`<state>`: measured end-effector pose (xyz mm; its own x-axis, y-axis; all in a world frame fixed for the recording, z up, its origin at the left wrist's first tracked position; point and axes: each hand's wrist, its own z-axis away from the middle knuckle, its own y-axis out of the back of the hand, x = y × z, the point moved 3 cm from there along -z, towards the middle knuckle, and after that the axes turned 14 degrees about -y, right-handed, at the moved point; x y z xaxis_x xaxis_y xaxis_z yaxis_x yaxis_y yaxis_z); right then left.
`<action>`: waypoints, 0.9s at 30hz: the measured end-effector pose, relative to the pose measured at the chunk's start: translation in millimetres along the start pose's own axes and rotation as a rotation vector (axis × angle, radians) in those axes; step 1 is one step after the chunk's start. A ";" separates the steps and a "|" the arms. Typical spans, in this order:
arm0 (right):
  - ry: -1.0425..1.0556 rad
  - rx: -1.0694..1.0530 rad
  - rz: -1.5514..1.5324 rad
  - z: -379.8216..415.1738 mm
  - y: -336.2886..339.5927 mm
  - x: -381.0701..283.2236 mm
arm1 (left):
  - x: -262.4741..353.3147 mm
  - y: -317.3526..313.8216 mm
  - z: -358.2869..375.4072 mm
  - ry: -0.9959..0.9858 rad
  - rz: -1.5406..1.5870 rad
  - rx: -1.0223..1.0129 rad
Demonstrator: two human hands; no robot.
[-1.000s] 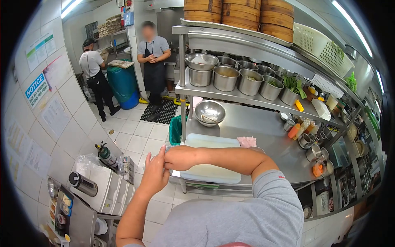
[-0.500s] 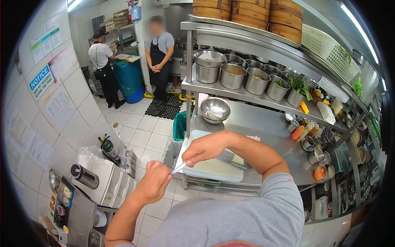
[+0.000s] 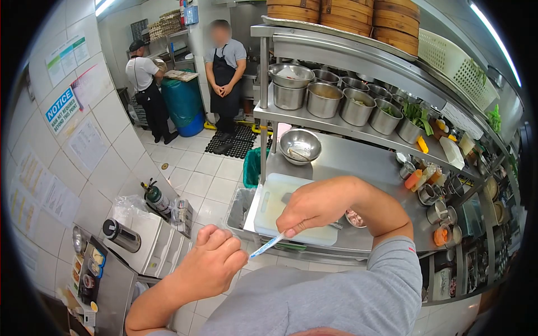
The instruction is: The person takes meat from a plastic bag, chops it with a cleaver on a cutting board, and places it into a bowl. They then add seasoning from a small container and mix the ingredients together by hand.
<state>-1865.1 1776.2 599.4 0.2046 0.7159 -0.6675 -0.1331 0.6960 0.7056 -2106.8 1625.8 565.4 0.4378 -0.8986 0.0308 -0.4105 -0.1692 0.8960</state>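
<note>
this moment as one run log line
left hand: closed on end of strip | right hand: pinching other end | strip: white and blue, spanning hands | cutting board: on metal table

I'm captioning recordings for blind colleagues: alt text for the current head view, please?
A person's right hand grips a slim blue-and-white item reaching the curled left hand. Beyond, a cutting board and metal bowl sit on a steel counter; two people stand farther back.
</note>
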 end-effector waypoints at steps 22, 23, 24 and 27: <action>-0.006 1.149 1.037 -34.9 -2.8 -55.8 | -43.6 18.9 -21.8 0.152 -0.466 0.169; 0.011 1.164 1.064 -35.9 -4.5 -50.0 | -41.1 19.1 -23.3 0.166 -0.394 0.165; 0.028 1.179 1.090 -36.9 -6.2 -44.3 | -38.7 20.1 -23.3 0.180 -0.323 0.159; -0.155 0.776 0.874 -32.3 -4.0 -23.9 | -32.9 27.8 -18.7 0.187 -0.277 0.106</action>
<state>-1900.8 1758.1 604.9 0.4588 0.8813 0.1129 0.3282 -0.2862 0.9002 -2117.6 1658.3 597.6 0.6794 -0.7243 -0.1176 -0.3322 -0.4464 0.8309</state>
